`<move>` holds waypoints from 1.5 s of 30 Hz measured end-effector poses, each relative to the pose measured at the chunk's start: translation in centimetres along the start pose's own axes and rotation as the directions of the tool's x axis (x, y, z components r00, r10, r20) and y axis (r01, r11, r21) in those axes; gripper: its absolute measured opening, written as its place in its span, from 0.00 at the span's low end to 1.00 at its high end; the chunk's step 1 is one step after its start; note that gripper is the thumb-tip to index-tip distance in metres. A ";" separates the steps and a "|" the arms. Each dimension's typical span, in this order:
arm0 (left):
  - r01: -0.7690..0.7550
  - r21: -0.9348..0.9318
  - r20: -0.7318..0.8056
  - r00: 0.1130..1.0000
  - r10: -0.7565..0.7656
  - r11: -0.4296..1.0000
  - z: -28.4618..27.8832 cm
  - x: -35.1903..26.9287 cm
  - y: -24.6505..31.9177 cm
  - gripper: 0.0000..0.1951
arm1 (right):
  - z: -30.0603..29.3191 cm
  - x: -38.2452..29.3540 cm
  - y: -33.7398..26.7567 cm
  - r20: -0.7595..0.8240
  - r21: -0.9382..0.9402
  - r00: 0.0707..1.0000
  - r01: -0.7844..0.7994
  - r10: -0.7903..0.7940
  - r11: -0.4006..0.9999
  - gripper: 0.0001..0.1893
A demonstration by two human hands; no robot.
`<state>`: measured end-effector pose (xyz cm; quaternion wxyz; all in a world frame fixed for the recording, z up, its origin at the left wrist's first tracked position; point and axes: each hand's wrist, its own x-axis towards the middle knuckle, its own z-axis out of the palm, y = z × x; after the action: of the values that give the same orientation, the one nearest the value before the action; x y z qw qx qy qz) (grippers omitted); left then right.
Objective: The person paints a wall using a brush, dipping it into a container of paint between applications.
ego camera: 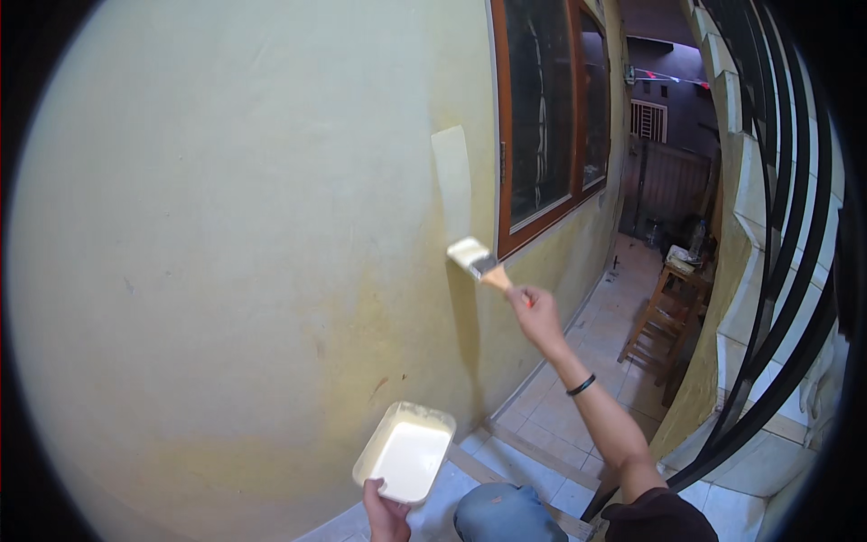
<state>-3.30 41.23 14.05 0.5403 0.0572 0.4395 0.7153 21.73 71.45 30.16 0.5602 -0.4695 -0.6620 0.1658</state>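
Note:
My right hand [537, 318] grips the wooden handle of a wide flat paintbrush [477, 259], raised before the yellowish wall [379, 325]. Cream-white paint coats its bristles, and whether they touch the wall cannot be told. Above the brush runs an upright strip of fresh pale paint [453, 176], left of the wood-framed window. Down at the bottom, my left hand [386, 516] holds a rectangular plastic tub [410, 455] of cream-white paint by its near edge, with the thumb over the rim. The upper and left parts of the wall look paler than the yellow patches.
The brown window frame [502, 196] stands beside the strip. Tiled steps [501, 467] lie below, near my bent knee [508, 513]. A black metal railing [779, 325] and white stairs rise at right. A wooden stool [660, 311] holding items stands farther down the tiled passage.

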 end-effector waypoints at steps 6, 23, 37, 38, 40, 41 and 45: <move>-0.018 0.122 -0.073 0.997 0.027 0.992 -4.3 -3.3 1.5 0.30 | -4.0 16.3 -14.2 -0.235 0.058 0.905 0.376 -0.354 0.925 0.21; -0.069 -0.013 -0.093 0.993 0.067 0.998 -5.7 -3.5 1.9 0.30 | 6.5 -9.0 8.1 -0.107 -0.041 0.994 -0.005 0.000 0.999 0.22; -0.150 -0.014 -0.260 0.955 0.141 0.989 -6.0 -5.7 2.3 0.29 | 2.9 12.3 -1.3 -0.268 0.238 0.958 0.167 -0.101 0.957 0.21; -0.165 -0.025 -0.252 0.956 0.154 0.986 -6.0 -6.0 2.4 0.29 | 4.4 9.9 1.4 -0.258 0.227 0.958 0.188 -0.127 0.956 0.21; -0.146 -0.012 -0.268 0.953 0.138 0.989 -6.1 -6.3 2.4 0.29 | 6.3 3.0 6.4 -0.098 0.147 0.994 -0.024 0.038 0.989 0.21; -0.128 0.001 -0.278 0.953 0.124 0.992 -6.2 -6.2 2.5 0.29 | 6.7 -0.7 8.2 -0.012 0.136 0.992 -0.124 0.127 0.983 0.21; -0.120 0.005 -0.262 0.958 0.117 0.993 -6.8 -6.1 2.6 0.29 | 5.4 -7.7 12.7 0.027 -0.048 0.992 -0.123 0.124 0.991 0.20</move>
<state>-6.42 32.33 14.10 0.4340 -0.0146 0.4991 0.7499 21.85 73.31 14.44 0.5280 -0.5198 -0.6436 0.1920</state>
